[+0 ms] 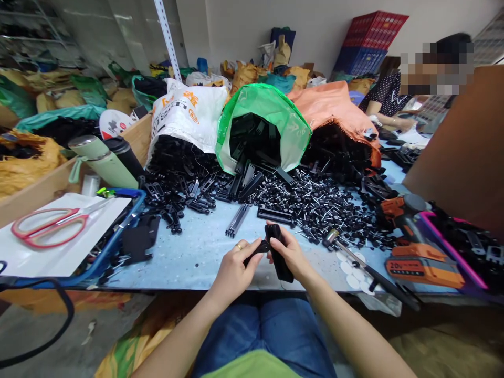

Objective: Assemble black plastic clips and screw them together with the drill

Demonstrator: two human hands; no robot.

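Note:
My right hand (289, 251) is closed around a long black plastic part (280, 262), held tilted over the table's front edge. In my left hand (237, 265) a smaller black plastic piece (252, 253) is pinched between thumb and fingers, its tip touching or very near the long part. My fingers hide much of the smaller piece. Just beyond my hands lie a long black channel piece (275, 215) and a few grey-black strips (238, 220). A heap of black-headed screws (315, 205) spreads behind them.
A hammer (354, 257) and an orange cordless drill (417, 247) lie right, beside a pink-rimmed bin (452, 252). Left are red-handled scissors (51, 227), a blue tray (106, 265) and a green bottle (103, 160). White (185, 115), green (232, 126) and orange sacks (326, 105) spill black parts. A co-worker (388, 100) sits back right.

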